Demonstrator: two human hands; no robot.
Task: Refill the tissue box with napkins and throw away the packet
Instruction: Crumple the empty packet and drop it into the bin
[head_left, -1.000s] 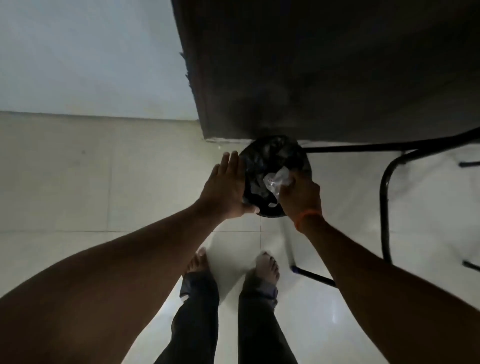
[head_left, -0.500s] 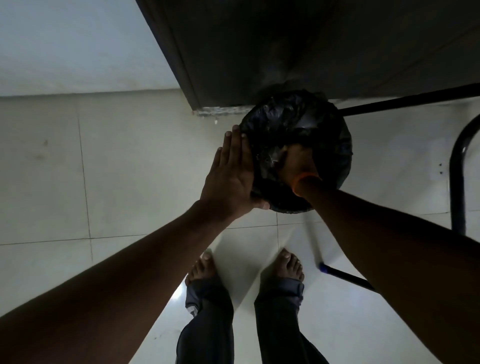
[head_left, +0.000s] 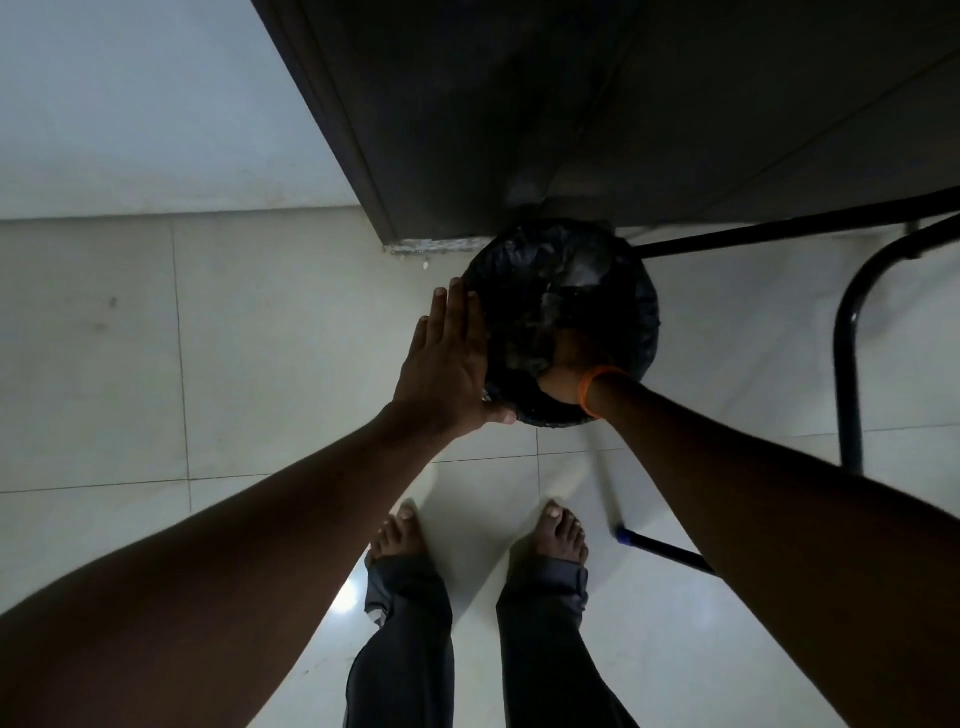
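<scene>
A round waste bin (head_left: 647, 291) lined with a black plastic bag stands on the pale tiled floor at the foot of a dark cabinet. My left hand (head_left: 447, 364) lies flat against the bin's left side, fingers straight and together, thumb at the front rim. My right hand (head_left: 569, 361), with an orange band on its wrist, reaches down inside the bin; its fingers are hidden in the dark bag. The clear packet is not plainly visible. A pale shiny crumple (head_left: 587, 270) shows at the bin's far side, and I cannot tell if it is the packet.
The dark cabinet (head_left: 571, 104) rises just behind the bin. A black metal tube frame (head_left: 847, 338) stands to the right, with one leg (head_left: 660, 548) running across the floor near my right foot. My bare feet (head_left: 400, 535) are just short of the bin.
My right hand, which held the clear packet above the bin's rim, has gone down into the bin and the packet is out of sight. My head came closer. The left hand stays on the bin.
</scene>
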